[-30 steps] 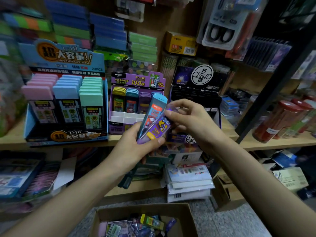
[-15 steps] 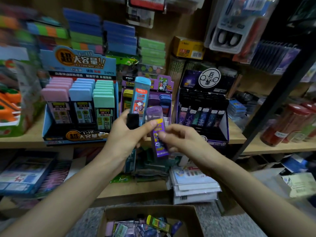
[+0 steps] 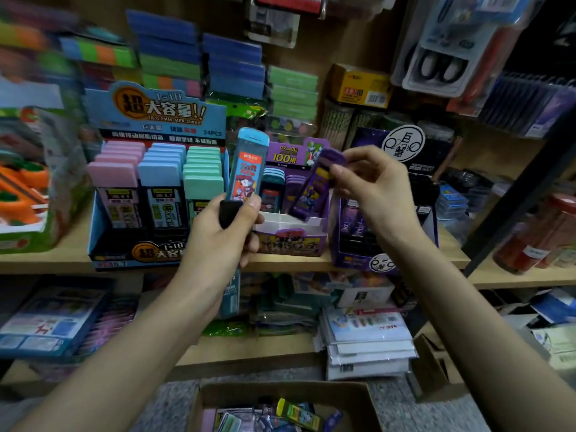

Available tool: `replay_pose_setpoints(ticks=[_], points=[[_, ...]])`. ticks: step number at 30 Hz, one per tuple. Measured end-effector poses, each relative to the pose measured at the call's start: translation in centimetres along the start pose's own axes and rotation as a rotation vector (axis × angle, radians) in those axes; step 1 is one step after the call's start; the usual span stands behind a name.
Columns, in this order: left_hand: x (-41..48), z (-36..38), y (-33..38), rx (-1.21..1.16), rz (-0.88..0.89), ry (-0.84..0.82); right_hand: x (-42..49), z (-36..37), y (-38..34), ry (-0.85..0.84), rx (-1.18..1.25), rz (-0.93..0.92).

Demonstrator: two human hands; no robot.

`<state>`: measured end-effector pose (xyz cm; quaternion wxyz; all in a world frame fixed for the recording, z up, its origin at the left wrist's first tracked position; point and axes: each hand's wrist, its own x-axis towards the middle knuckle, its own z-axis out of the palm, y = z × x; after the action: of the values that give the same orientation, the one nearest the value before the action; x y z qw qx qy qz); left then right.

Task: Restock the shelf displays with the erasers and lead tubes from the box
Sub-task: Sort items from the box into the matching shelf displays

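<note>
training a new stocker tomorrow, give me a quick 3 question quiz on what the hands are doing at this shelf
1. True or false: the right hand pinches the purple lead tube by its top end.
2. What does the left hand hold upright? A) blue lead tube B) scissors C) pink eraser
3. How many colour columns fill the big blue display?
Key: 1 true; 2 A; 3 three (pink, blue, green).
</note>
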<state>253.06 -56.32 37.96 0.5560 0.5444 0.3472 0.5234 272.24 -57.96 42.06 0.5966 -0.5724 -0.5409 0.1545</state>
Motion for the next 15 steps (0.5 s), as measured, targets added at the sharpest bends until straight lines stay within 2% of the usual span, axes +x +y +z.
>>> replay_pose_setpoints(ticks=[10, 15], points=[[0.1, -1.3, -0.5, 0.064, -0.018, -0.026, 1.2, 2.1, 4.2, -0.026, -0.185, -0.064], [0.0, -1.1, -0.7, 0.079, -0.034, -0.033, 1.1, 3.2, 5.0, 0.004, -0.482, -0.164]])
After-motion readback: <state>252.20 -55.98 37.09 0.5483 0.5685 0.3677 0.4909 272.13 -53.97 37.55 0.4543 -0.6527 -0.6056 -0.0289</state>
